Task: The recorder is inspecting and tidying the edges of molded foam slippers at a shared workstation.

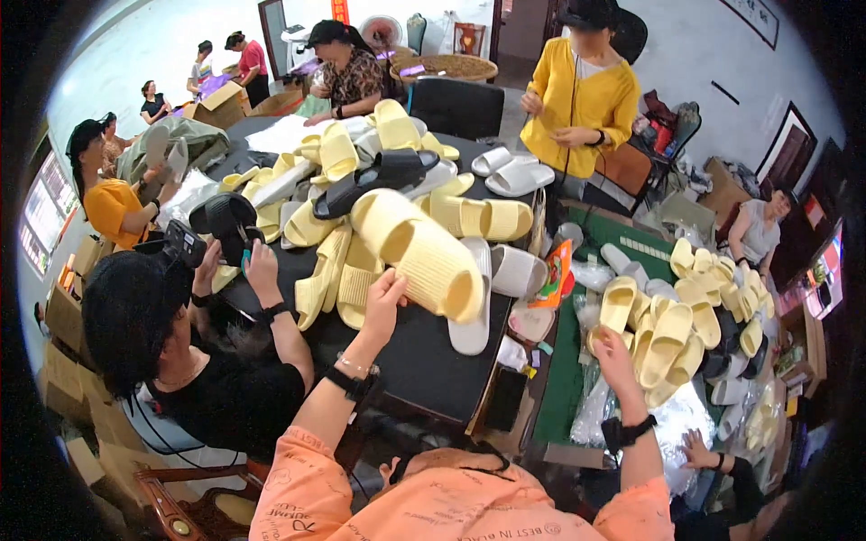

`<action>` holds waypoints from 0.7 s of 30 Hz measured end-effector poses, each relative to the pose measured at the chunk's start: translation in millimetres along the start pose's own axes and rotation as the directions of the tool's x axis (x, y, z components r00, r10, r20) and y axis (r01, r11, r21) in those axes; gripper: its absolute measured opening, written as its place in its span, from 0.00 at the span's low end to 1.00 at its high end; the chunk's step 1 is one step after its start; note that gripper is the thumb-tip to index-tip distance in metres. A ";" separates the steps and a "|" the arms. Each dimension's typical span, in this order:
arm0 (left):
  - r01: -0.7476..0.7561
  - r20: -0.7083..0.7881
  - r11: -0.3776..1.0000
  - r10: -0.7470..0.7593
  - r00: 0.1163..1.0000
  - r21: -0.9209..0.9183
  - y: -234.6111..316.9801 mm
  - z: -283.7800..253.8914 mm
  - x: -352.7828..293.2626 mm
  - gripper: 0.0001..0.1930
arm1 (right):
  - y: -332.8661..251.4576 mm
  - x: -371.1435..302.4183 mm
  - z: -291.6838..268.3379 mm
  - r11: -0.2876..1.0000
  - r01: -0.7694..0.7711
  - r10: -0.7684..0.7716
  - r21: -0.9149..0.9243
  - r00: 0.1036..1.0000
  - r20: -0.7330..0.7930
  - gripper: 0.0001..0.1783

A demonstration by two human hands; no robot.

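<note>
My left hand (388, 302) is closed on the side of a pale yellow slipper (442, 270) with a ribbed strap, raised above the black table (406, 361). My right hand (616, 361) is at the green table, its fingers pinched at the lower end of another yellow slipper (618, 304). Beyond the left hand lies a heap of yellow, grey and black slippers, with a black slipper (347, 192) near its middle. A white slipper (472, 311) lies just behind the raised one, partly covered by it. Several more yellow slippers (667, 343) are piled beside my right hand.
At left, a co-worker in black (225, 388) handles a black slipper (225, 216). A person in yellow (577, 99) stands across the table. Clear plastic bags (591, 406) lie on the green table (555, 410). Cardboard boxes (68, 316) line the left side; a wooden chair (180, 487) stands lower left.
</note>
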State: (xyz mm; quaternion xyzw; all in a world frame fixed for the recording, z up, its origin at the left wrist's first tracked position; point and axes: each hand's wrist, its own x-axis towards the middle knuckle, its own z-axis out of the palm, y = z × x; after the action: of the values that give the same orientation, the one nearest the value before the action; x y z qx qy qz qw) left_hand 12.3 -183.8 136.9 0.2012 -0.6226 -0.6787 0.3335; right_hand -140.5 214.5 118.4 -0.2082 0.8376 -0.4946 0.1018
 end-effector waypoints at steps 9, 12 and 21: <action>0.126 0.779 0.976 -0.219 0.588 0.179 27.6 -8.1 -72.1 0.08 | -98.4 -15.6 140.9 0.528 -0.507 -0.038 0.681 0.787 0.616 0.30; 0.280 0.792 0.946 -0.294 0.535 0.162 23.9 -9.3 -70.0 0.08 | -86.5 -26.3 151.9 0.239 -0.671 0.076 0.702 0.734 0.675 0.28; -0.493 0.767 0.716 -0.091 0.635 0.493 35.3 40.9 -93.9 0.18 | -89.5 -23.2 163.9 0.580 -0.282 -0.088 0.765 0.911 0.403 0.38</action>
State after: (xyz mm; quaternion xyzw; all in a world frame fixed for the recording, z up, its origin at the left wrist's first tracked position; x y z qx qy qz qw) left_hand 56.7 -88.7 164.0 -0.0671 -0.9203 -0.3840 0.0327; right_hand -35.8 58.2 115.2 -0.1875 0.4905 -0.7611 0.3807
